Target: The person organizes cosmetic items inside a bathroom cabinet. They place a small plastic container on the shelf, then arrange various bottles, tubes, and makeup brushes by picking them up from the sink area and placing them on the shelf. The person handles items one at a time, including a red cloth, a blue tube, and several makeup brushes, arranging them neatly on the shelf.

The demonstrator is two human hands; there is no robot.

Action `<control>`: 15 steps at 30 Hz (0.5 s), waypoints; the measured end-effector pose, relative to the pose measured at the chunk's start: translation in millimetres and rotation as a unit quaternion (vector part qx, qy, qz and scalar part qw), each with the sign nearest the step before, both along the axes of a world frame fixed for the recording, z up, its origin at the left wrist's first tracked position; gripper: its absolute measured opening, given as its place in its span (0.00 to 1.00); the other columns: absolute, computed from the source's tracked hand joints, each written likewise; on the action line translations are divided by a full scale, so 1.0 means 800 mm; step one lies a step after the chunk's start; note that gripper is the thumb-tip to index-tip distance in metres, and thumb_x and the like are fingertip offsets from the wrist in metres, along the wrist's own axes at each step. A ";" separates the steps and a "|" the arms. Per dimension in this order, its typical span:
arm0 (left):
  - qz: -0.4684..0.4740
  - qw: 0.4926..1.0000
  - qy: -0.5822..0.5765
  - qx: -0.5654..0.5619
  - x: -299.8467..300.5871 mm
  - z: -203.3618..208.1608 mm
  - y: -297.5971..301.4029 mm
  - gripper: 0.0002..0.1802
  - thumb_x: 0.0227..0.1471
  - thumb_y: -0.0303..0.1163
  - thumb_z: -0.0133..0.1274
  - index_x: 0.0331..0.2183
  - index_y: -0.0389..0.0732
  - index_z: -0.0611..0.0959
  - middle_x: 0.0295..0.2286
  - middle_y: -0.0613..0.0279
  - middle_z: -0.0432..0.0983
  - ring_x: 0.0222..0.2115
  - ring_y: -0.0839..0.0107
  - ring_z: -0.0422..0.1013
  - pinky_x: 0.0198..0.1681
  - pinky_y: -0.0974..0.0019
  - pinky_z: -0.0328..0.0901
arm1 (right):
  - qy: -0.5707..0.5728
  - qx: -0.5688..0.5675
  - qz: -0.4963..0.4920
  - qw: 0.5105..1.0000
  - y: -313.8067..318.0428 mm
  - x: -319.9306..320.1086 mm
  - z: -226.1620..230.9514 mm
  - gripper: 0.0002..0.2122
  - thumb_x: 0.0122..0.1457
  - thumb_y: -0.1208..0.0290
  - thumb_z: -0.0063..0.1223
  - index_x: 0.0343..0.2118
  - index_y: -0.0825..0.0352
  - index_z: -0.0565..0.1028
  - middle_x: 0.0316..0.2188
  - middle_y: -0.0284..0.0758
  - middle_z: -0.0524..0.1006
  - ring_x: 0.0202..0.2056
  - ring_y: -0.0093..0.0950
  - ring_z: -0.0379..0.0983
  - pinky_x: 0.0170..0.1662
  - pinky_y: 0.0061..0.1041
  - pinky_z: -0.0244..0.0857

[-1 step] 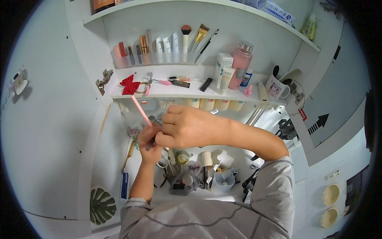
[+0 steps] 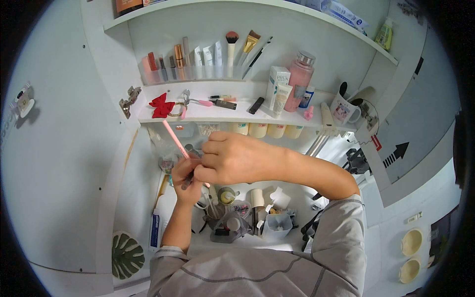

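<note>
My left hand (image 2: 187, 173) is closed around a slim pink pencil-like stick (image 2: 174, 136), which slants up and left toward the shelf. A short dark stick-shaped piece (image 2: 186, 181) also shows between its fingers. Pressed up against the left fingers is my right hand (image 2: 225, 158), its back toward me and its fingers curled in. Whatever the right fingers pinch is hidden. On the shelf just beyond lie a red bow (image 2: 161, 105), a metal eyelash curler with pink handles (image 2: 190, 100) and a dark tube (image 2: 224, 104).
A clear rack (image 2: 198, 73) holds lipsticks, tubes and brushes. Right of it stand a pink bottle (image 2: 300, 79), a white box (image 2: 277, 81) and a mug (image 2: 341, 111). Below my hands, a counter bears a clear cup (image 2: 277, 225) and several small items. Open cabinet doors flank both sides.
The pink stick's upper end has dipped very slightly, and both hands have barely shifted. Everything else stays where it was.
</note>
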State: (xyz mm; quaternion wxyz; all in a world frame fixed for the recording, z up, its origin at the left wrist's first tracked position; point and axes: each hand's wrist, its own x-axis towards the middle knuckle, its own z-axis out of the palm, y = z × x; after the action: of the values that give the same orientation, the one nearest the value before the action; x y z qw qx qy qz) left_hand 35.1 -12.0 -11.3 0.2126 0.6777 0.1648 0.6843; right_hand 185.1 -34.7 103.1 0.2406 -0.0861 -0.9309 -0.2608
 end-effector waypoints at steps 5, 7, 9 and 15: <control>-0.169 0.955 -0.180 -0.167 -0.011 -0.017 -0.001 0.06 0.48 0.27 0.47 0.25 0.34 0.73 0.20 0.65 0.63 0.16 0.80 0.54 0.19 0.76 0.49 | 0.016 -0.077 -0.049 0.996 0.001 0.026 0.018 0.08 0.38 0.73 0.53 0.23 0.66 0.69 0.17 0.31 0.67 0.25 0.28 0.67 0.27 0.26 0.63; -0.201 0.933 -0.235 -0.185 -0.017 -0.016 0.001 0.06 0.50 0.27 0.45 0.26 0.33 0.72 0.21 0.65 0.62 0.17 0.81 0.53 0.18 0.77 0.48 | 0.043 -0.131 -0.071 0.988 0.000 0.046 0.033 0.07 0.40 0.77 0.54 0.25 0.67 0.71 0.20 0.33 0.71 0.26 0.30 0.69 0.28 0.26 0.64; -0.235 0.910 -0.270 -0.209 -0.020 -0.019 0.002 0.06 0.51 0.27 0.44 0.28 0.34 0.72 0.21 0.65 0.62 0.17 0.81 0.53 0.18 0.77 0.47 | 0.077 -0.196 -0.063 0.976 0.004 0.061 0.040 0.06 0.43 0.79 0.53 0.27 0.69 0.74 0.23 0.35 0.74 0.28 0.31 0.71 0.29 0.26 0.65; -0.333 0.854 -0.302 -0.261 -0.016 -0.015 0.001 0.05 0.51 0.28 0.44 0.26 0.38 0.69 0.23 0.66 0.62 0.19 0.81 0.54 0.18 0.77 0.50 | 0.155 -0.402 -0.023 0.902 0.007 0.074 0.046 0.12 0.50 0.81 0.50 0.39 0.69 0.76 0.29 0.39 0.78 0.30 0.28 0.75 0.35 0.23 0.68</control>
State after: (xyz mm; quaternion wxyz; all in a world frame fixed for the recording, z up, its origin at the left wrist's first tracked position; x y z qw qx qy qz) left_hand 21.9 -11.0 -23.1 0.6360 0.3719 0.0298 0.6755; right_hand 244.0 -29.3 140.2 0.3207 -0.2360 -0.9055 0.1466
